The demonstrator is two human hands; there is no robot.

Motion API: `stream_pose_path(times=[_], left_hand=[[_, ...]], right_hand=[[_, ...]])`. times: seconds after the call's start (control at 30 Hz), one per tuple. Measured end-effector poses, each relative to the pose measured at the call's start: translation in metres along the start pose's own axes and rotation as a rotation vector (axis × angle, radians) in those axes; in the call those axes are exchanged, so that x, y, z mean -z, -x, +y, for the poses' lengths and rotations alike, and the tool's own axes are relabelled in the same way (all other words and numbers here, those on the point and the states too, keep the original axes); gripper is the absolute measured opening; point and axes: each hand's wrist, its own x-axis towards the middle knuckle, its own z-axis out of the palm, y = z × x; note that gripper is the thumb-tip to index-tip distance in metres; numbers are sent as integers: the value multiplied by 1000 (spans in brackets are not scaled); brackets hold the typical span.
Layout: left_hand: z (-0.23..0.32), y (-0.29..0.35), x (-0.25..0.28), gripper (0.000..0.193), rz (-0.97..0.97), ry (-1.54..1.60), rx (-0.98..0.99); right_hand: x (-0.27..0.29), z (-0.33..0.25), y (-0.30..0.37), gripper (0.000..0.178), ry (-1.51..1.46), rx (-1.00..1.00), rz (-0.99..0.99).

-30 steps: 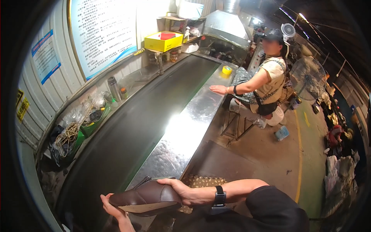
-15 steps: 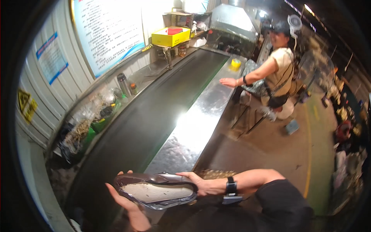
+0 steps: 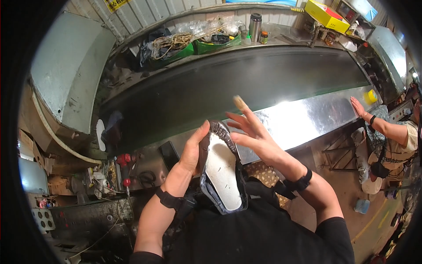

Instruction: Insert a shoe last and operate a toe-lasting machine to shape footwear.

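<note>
A dark brown shoe upper [image 3: 222,132] with a pale insole [image 3: 223,171] facing up is held close to my body. Its gathered toe edge points away from me, and its heel end rests near my black shirt. My left hand [image 3: 192,147] grips the toe part from the left, thumb along the side. To the right of the toe, my right hand [image 3: 252,132] has its fingers spread, with the thumb side at or very near the upper's edge; contact is hard to tell. The tip of one right finger looks covered in something yellowish.
Ahead runs a dark conveyor belt [image 3: 189,101] with a shiny metal ledge [image 3: 285,119]. A white sole-shaped piece [image 3: 100,135] and a blurred dark item lie at its left end. A co-worker's hand [image 3: 358,107] rests on the ledge. Green bins [image 3: 176,55] and a flask [image 3: 255,27] stand behind.
My view has swung left and down. The shoe upper has turned from lying sideways to toe-away. My right hand has let go of its end and opened; the left still holds it.
</note>
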Motion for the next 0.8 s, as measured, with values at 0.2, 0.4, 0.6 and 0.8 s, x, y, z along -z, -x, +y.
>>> stream_pose_path(times=[0.2,0.4,0.6,0.8], left_hand=[[-12,32,-5,62,-84,-3,-246],[-20,40,13,61,-97,23,-267],[-31,52,13,63,-34,15,-291],[-32,59,8,63,-19,-40,-345]], right_hand=[[-40,-25,-8,82,112,74,-136],[-48,-18,-18,82,172,35,-156],[-56,-21,-12,80,243,6,-135],[-62,-25,-8,73,320,44,-121]])
